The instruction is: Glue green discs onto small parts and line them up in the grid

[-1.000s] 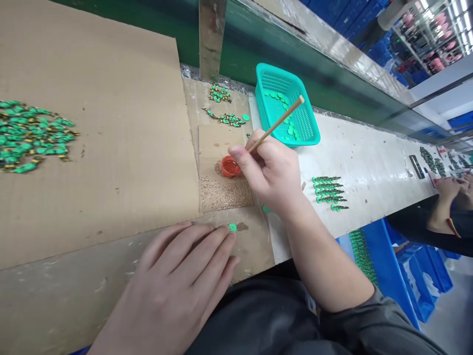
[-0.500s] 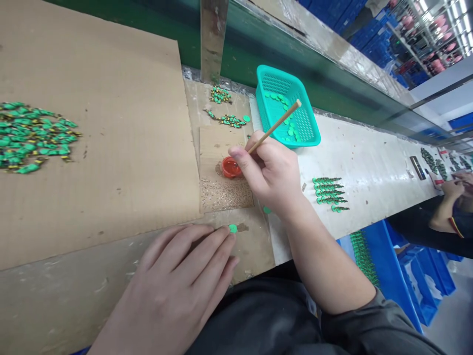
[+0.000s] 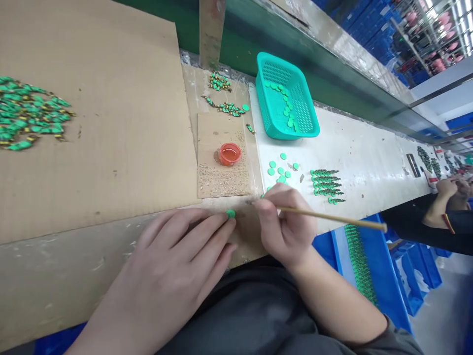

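My left hand (image 3: pixel 181 261) rests at the table's near edge, fingers held together, with a small green disc (image 3: pixel 231 213) at its fingertips. My right hand (image 3: pixel 288 224) is closed around a thin wooden stick (image 3: pixel 340 218), whose far end slants out to the right. Its thin dark tip points left toward the disc, a short gap away. Beyond both hands, a small red cup (image 3: pixel 230 154) of clear reddish liquid stands on a droplet-spotted cardboard piece (image 3: pixel 210 130). Several loose green discs (image 3: pixel 281 170) lie just past my right hand.
A teal basket (image 3: pixel 286 98) holds more discs. Small green, yellow and dark pieces (image 3: pixel 231 108) lie behind the cup, with a larger pile (image 3: pixel 33 113) on the left cardboard (image 3: pixel 136 128). Rows of disc-ended pieces (image 3: pixel 325 183) lie right. Another person's hands (image 3: pixel 449 186) work farther along.
My right hand has moved from the cup down toward the near edge, and the stick has swung from pointing up to lying rightward. My left hand stays by the disc. The view has shifted slightly.
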Demonstrator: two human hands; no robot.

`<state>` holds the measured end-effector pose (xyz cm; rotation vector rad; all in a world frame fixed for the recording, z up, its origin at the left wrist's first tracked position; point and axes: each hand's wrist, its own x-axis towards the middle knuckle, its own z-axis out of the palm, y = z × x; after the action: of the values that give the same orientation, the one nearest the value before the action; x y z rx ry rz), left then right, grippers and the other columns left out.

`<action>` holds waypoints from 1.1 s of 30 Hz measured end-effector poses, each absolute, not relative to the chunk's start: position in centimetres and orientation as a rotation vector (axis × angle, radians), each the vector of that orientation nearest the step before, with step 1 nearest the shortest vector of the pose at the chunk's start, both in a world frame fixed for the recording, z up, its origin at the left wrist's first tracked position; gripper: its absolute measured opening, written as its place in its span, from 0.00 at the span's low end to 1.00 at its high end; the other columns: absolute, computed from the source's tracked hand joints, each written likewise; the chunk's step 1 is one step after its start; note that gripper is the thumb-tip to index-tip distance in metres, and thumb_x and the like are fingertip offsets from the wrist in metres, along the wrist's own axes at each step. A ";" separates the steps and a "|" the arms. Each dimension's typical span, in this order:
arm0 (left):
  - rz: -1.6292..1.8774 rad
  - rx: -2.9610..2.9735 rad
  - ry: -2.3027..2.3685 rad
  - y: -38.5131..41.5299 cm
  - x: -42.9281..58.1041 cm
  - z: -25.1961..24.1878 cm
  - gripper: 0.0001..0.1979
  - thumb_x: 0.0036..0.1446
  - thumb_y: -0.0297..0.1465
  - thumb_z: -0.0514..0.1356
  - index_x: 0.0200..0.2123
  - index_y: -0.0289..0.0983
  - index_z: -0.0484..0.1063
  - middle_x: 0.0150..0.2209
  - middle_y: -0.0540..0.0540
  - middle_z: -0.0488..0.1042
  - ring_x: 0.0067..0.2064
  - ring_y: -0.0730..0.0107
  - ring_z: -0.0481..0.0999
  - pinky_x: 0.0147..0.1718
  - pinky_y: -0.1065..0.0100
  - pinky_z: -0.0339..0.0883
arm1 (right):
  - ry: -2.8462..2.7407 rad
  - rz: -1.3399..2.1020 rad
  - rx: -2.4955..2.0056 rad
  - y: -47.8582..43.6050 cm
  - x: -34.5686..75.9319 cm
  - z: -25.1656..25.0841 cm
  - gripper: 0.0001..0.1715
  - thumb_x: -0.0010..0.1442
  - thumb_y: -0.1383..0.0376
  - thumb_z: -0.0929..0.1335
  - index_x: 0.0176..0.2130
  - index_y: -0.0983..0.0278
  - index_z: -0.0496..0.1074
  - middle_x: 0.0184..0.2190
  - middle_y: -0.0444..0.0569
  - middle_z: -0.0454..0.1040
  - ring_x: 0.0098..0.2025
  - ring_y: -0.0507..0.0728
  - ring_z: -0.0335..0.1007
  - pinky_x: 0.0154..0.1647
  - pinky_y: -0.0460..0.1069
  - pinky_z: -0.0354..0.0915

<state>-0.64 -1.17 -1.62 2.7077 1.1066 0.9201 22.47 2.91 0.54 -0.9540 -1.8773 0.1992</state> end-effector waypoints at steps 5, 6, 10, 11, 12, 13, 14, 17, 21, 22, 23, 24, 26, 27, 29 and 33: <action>0.896 2.687 1.127 -1.3 -0.5 -1.6 0.13 0.85 0.31 0.59 0.62 0.39 0.83 0.57 0.44 0.90 0.58 0.46 0.85 0.57 0.41 0.76 | -1.905 0.212 -0.973 0.7 22.3 -1.0 0.16 0.87 0.66 0.69 0.41 0.57 0.69 0.30 0.40 0.71 0.30 0.53 0.67 0.32 0.50 0.68; 0.889 2.680 1.135 -1.3 -0.5 -1.6 0.14 0.85 0.32 0.58 0.62 0.41 0.83 0.57 0.45 0.90 0.57 0.46 0.85 0.57 0.40 0.76 | -1.912 0.207 -0.966 0.8 22.3 -1.1 0.17 0.87 0.66 0.69 0.41 0.57 0.69 0.30 0.40 0.72 0.30 0.54 0.67 0.33 0.51 0.68; 0.866 2.630 1.144 -1.5 -0.5 -1.6 0.15 0.84 0.32 0.59 0.63 0.43 0.84 0.57 0.45 0.90 0.58 0.45 0.86 0.58 0.38 0.77 | -1.937 0.187 -0.935 1.3 22.2 -1.1 0.16 0.85 0.67 0.70 0.41 0.56 0.69 0.29 0.40 0.72 0.30 0.55 0.68 0.32 0.52 0.69; 0.864 2.610 1.143 -1.6 -0.6 -1.7 0.15 0.84 0.32 0.59 0.64 0.44 0.84 0.57 0.45 0.90 0.58 0.44 0.86 0.58 0.38 0.78 | -1.949 0.186 -0.936 1.4 22.2 -1.0 0.16 0.85 0.67 0.71 0.41 0.56 0.69 0.29 0.40 0.72 0.30 0.55 0.69 0.32 0.52 0.69; 0.867 2.587 1.143 -1.6 -0.6 -1.7 0.16 0.84 0.32 0.59 0.66 0.45 0.84 0.58 0.45 0.90 0.59 0.44 0.86 0.59 0.38 0.78 | -1.959 0.188 -0.942 1.4 22.2 -1.0 0.16 0.85 0.67 0.71 0.41 0.56 0.69 0.29 0.40 0.72 0.30 0.55 0.69 0.33 0.52 0.69; 0.866 2.566 1.143 -1.6 -0.7 -1.8 0.17 0.83 0.33 0.60 0.67 0.47 0.83 0.58 0.45 0.90 0.59 0.44 0.86 0.59 0.37 0.78 | -1.966 0.189 -0.949 1.4 22.2 -1.0 0.16 0.85 0.66 0.71 0.40 0.56 0.69 0.29 0.40 0.72 0.29 0.55 0.69 0.33 0.52 0.69; 0.866 2.550 1.141 -1.7 -0.7 -1.9 0.18 0.83 0.33 0.60 0.69 0.48 0.83 0.58 0.46 0.90 0.60 0.43 0.86 0.59 0.37 0.78 | -1.970 0.189 -0.955 1.3 22.2 -1.0 0.16 0.85 0.66 0.71 0.40 0.56 0.68 0.29 0.40 0.72 0.29 0.55 0.69 0.33 0.52 0.69; 0.865 2.544 1.145 -1.7 -0.7 -1.9 0.19 0.83 0.33 0.61 0.69 0.47 0.82 0.59 0.45 0.90 0.60 0.43 0.86 0.59 0.37 0.77 | -1.973 0.189 -0.959 1.3 22.2 -1.1 0.17 0.86 0.65 0.70 0.40 0.56 0.68 0.28 0.40 0.72 0.29 0.54 0.68 0.33 0.52 0.68; 0.877 2.606 1.153 -1.6 -0.6 -1.9 0.16 0.84 0.31 0.60 0.66 0.43 0.83 0.58 0.45 0.90 0.58 0.43 0.85 0.58 0.38 0.76 | -1.979 0.185 -0.965 1.4 22.2 -1.1 0.17 0.86 0.64 0.71 0.40 0.56 0.67 0.29 0.40 0.72 0.30 0.54 0.69 0.33 0.52 0.69; 0.879 2.615 1.150 -1.6 -0.6 -1.9 0.16 0.84 0.31 0.60 0.65 0.43 0.83 0.58 0.45 0.90 0.58 0.43 0.85 0.58 0.38 0.76 | -1.981 0.185 -0.969 1.4 22.2 -1.1 0.17 0.86 0.64 0.70 0.40 0.56 0.67 0.29 0.40 0.72 0.30 0.54 0.69 0.33 0.52 0.69; 0.877 2.615 1.147 -1.6 -0.6 -1.9 0.15 0.84 0.31 0.60 0.65 0.43 0.83 0.58 0.45 0.90 0.58 0.43 0.85 0.58 0.37 0.77 | -1.980 0.186 -0.970 1.4 22.2 -1.1 0.17 0.86 0.64 0.70 0.40 0.56 0.67 0.29 0.40 0.72 0.30 0.54 0.69 0.33 0.52 0.69; 0.877 2.609 1.147 -1.6 -0.6 -1.9 0.16 0.83 0.31 0.61 0.66 0.43 0.83 0.59 0.45 0.90 0.59 0.43 0.85 0.58 0.37 0.77 | -1.982 0.187 -0.970 1.4 22.2 -1.1 0.17 0.86 0.64 0.71 0.40 0.56 0.67 0.28 0.40 0.72 0.30 0.54 0.69 0.33 0.52 0.69; 0.876 2.596 1.149 -1.6 -0.6 -1.9 0.16 0.83 0.32 0.61 0.66 0.45 0.83 0.59 0.46 0.90 0.59 0.44 0.85 0.59 0.38 0.77 | -1.988 0.184 -0.974 1.4 22.2 -1.0 0.17 0.86 0.64 0.71 0.40 0.56 0.68 0.28 0.40 0.73 0.30 0.54 0.69 0.33 0.51 0.69; 0.879 2.595 1.151 -1.7 -0.6 -1.9 0.16 0.83 0.32 0.61 0.66 0.45 0.83 0.59 0.46 0.90 0.59 0.44 0.86 0.59 0.38 0.77 | -1.997 0.183 -0.978 1.4 22.2 -0.9 0.17 0.86 0.64 0.71 0.40 0.56 0.68 0.28 0.40 0.73 0.29 0.54 0.69 0.33 0.51 0.69; 0.884 2.605 1.158 -1.7 -0.6 -1.8 0.16 0.83 0.32 0.60 0.65 0.45 0.84 0.58 0.46 0.90 0.58 0.45 0.86 0.59 0.38 0.77 | -2.017 0.184 -0.995 1.4 22.3 -0.8 0.17 0.85 0.64 0.71 0.40 0.56 0.69 0.28 0.40 0.73 0.29 0.54 0.69 0.33 0.52 0.69; 0.877 2.611 1.163 -1.7 -0.6 -1.7 0.15 0.84 0.32 0.60 0.65 0.46 0.83 0.58 0.47 0.90 0.58 0.45 0.86 0.59 0.38 0.77 | -2.015 0.187 -1.003 1.3 22.3 -1.0 0.17 0.85 0.64 0.72 0.40 0.56 0.69 0.28 0.40 0.73 0.29 0.55 0.69 0.33 0.52 0.68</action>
<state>-0.61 -1.73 -1.68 2.6106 1.1632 0.8767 22.27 1.30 -0.95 -1.0028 -2.0147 0.1873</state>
